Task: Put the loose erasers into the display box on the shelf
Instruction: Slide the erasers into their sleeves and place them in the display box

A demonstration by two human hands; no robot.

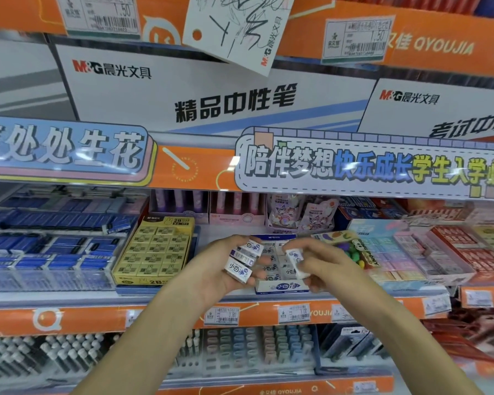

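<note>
A white and blue display box (282,287) sits on the middle shelf, with several white erasers lying in it. My left hand (211,269) is just left of the box, fingers curled around a small stack of white erasers (241,262) in blue-printed sleeves. My right hand (322,263) hovers over the box's right side and pinches one white eraser (295,259) between thumb and fingers. The two hands are close together above the box, and they hide part of its contents.
A yellow 2B eraser box (154,252) stands left of the display box, with blue eraser trays (49,246) further left. Pastel and red eraser boxes (428,252) fill the right. Orange shelf edge (169,315) with price tags runs below; pens fill the lower shelf.
</note>
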